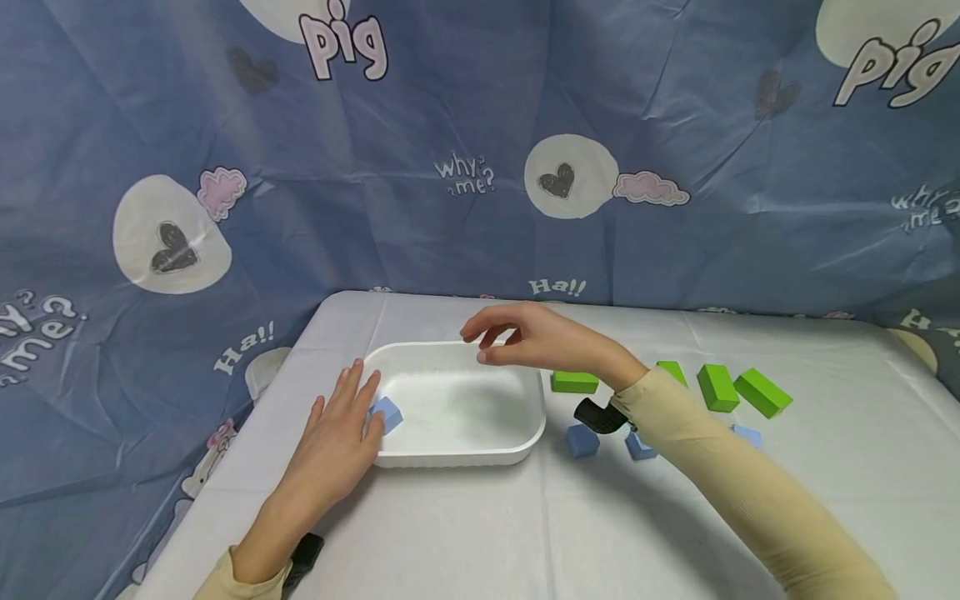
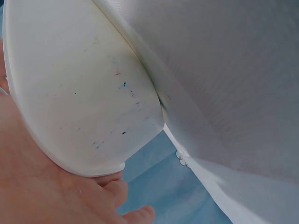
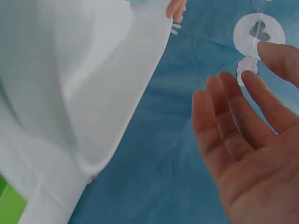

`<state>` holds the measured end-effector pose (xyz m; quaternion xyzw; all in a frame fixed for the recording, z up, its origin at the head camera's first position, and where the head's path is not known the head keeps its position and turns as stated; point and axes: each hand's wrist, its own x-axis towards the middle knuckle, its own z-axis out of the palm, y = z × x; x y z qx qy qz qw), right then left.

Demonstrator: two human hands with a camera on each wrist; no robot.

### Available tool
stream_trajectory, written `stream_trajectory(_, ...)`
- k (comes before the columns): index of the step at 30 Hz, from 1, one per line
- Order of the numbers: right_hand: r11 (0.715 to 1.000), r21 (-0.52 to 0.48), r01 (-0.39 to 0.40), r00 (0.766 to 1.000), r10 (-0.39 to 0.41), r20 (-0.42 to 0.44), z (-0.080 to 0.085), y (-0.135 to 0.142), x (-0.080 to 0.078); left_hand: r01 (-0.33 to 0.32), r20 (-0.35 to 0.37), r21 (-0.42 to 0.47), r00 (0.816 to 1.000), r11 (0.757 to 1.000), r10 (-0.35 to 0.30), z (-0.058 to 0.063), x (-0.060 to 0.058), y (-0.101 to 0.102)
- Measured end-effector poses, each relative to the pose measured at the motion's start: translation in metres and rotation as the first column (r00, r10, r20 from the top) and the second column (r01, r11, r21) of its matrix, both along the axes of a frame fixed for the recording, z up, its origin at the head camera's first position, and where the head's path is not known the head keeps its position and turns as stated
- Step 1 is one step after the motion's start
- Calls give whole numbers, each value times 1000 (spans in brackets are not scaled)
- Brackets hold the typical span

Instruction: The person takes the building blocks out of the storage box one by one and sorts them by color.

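Note:
A white plastic tray [image 1: 450, 457] stands on the table, with one blue block [image 1: 388, 412] inside near its left end. Along the tray's left rim rests my left hand [image 1: 333, 442], fingers spread and mostly straight, the thumb reaching over the edge by the blue block. The left wrist view shows this hand [image 2: 56, 186] against the outside of the tray [image 2: 88, 93]. Over the tray's back right rim hovers my right hand [image 1: 528, 335], palm down with fingers loosely bent. Nothing is between those fingers [image 3: 229, 116] in the right wrist view.
Right of the tray lie several green blocks, among them a near one [image 1: 574, 382] and a far one [image 1: 763, 393]. Blue blocks [image 1: 582, 440] sit in front of them, partly under my right forearm. A blue printed cloth [image 1: 480, 233] hangs behind the white-covered table [image 1: 465, 533].

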<state>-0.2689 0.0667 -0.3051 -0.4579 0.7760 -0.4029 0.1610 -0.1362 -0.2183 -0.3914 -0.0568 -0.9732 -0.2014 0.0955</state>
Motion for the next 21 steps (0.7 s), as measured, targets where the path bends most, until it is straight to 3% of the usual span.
stream_trajectory(14,989,4,-146,989,146,15,-21,-57,-23,-2,18,-2,1000,1000,2,-3,-1,-1)
stream_trajectory(21,986,52,-156,987,154,54,-36,-86,-23,-7,31,-17,999,1000,7,-3,-1,-2)
